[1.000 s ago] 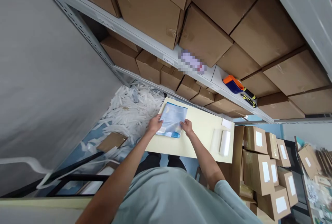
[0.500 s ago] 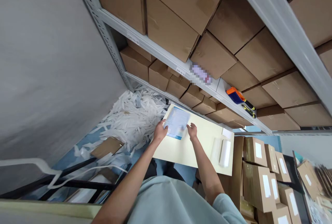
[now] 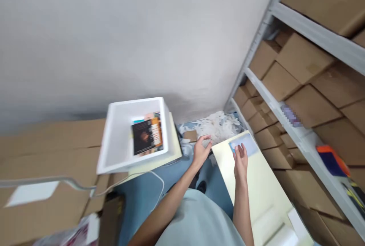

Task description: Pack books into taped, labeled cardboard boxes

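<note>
Blue and pale, a flat packet (image 3: 250, 143) is lying on the far end of the cream counter (image 3: 256, 183), just beyond my right grip (image 3: 241, 164). That grip is hovering over the counter, fingers spread and pointing up and away from me; they are overlapping the packet's near edge in my sight, and I cannot tell whether they are touching it. My left grip (image 3: 201, 151) is hanging just off the counter's far corner, spread too, with its fingers curving toward the right and its thumb standing apart from them. To the left of it, a white bin (image 3: 114, 139) is sitting on a pale yellow surface (image 3: 175, 145), and books (image 3: 144, 135) with dark and orange covers are lying inside. Beyond both grips, white paper scraps (image 3: 219, 124) are heaping up by the wall (image 3: 171, 40). Nearer to me than my left grip, a white cord (image 3: 158, 175) is looping down. Right of my right grip, grey shelving (image 3: 319, 33) is holding cardboard boxes (image 3: 309, 103), and an orange-and-blue tool (image 3: 332, 160), blurred, is resting on a shelf ledge.
</note>
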Available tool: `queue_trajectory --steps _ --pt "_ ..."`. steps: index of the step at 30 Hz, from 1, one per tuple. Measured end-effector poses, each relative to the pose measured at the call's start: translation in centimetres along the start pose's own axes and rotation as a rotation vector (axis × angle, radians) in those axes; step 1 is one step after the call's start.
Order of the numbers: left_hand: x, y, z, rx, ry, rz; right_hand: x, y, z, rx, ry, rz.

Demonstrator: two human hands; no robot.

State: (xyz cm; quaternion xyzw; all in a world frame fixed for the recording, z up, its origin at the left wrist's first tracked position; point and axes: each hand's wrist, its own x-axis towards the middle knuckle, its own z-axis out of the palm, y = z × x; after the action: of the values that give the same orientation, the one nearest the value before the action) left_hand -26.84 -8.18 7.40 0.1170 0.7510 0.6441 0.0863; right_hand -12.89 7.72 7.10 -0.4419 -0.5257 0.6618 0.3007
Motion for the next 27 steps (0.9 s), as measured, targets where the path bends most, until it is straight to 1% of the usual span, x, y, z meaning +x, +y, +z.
queue_trajectory --steps 3,5,8,10,13,15,16,18,19,22,24,25,26,27 --pt "-2.3 1.7 -6.6 0.007 0.167 0.007 -3.2 -0.7 5.9 0.039 -0.184 0.037" --pt "-3.3 3.1 -10.6 0.009 0.269 0.026 -5.5 -1.3 9.7 0.038 -0.315 0.042" --pt "-4.3 5.2 -15.7 -0.007 0.422 0.063 -9.3 -2.4 14.9 0.020 -0.499 -0.009" --pt "-4.9 6.3 -18.9 -0.050 0.507 0.090 -12.4 -3.1 18.0 0.026 -0.580 -0.053" --pt "-6.1 7.1 -24.2 -0.133 0.615 0.132 -18.1 -3.6 22.2 0.067 -0.677 -0.058" --pt "-7.4 7.0 -28.5 -0.175 0.684 0.141 -22.8 -3.1 25.1 0.096 -0.772 -0.024" --pt "-8.1 6.7 -31.0 -0.193 0.723 0.137 -25.4 -2.6 26.6 0.098 -0.824 -0.004" --pt "-9.7 6.0 -36.5 -0.235 0.813 0.128 -30.9 -0.5 29.7 0.078 -0.918 0.037" --pt "-10.6 5.5 -39.5 -0.256 0.869 0.127 -33.7 0.9 31.3 0.056 -0.960 0.056" --pt "-13.5 3.1 -48.7 -0.282 1.041 0.132 -41.4 7.0 35.5 -0.052 -1.077 0.104" --pt "-15.4 0.5 -54.3 -0.272 1.121 0.114 -45.2 11.6 37.6 -0.189 -1.116 0.145" --pt "-16.5 -1.1 -56.6 -0.259 1.148 0.081 -46.5 13.9 38.3 -0.281 -1.123 0.167" --pt "-17.5 -2.8 -58.6 -0.233 1.163 0.023 -47.6 16.0 38.7 -0.379 -1.128 0.186" --pt "-18.5 -4.6 -60.3 -0.198 1.169 -0.058 -48.4 17.8 38.9 -0.470 -1.145 0.195"
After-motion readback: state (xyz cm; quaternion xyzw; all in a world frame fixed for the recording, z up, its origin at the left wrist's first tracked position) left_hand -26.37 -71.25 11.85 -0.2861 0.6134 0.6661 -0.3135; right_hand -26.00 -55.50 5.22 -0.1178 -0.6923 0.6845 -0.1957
